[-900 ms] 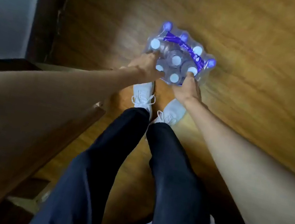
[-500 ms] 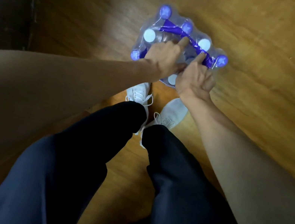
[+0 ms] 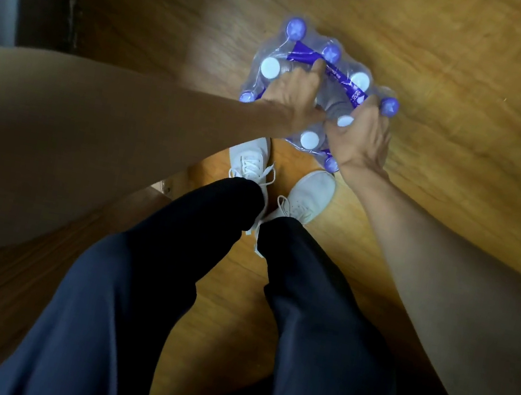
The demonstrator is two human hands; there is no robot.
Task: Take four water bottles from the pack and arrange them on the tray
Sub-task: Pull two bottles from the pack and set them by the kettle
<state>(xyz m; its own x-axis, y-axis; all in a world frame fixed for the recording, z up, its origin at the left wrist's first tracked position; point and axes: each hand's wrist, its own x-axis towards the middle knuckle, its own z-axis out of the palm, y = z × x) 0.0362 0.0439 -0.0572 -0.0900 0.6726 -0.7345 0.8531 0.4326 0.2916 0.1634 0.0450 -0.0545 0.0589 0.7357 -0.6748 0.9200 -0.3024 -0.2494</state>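
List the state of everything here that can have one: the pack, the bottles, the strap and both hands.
pack of water bottles: on the wooden floor, still in its clear wrap.
bottles: caps on, all still inside; none out.
purple strap: stretched across the top of the pack.
left hand: on top of the pack, fingers at the strap.
right hand: closed on the pack's near side.
tray: not in view.

Glossy clear plastic wrap covers the bottles; the wooden floor looks smooth and polished.
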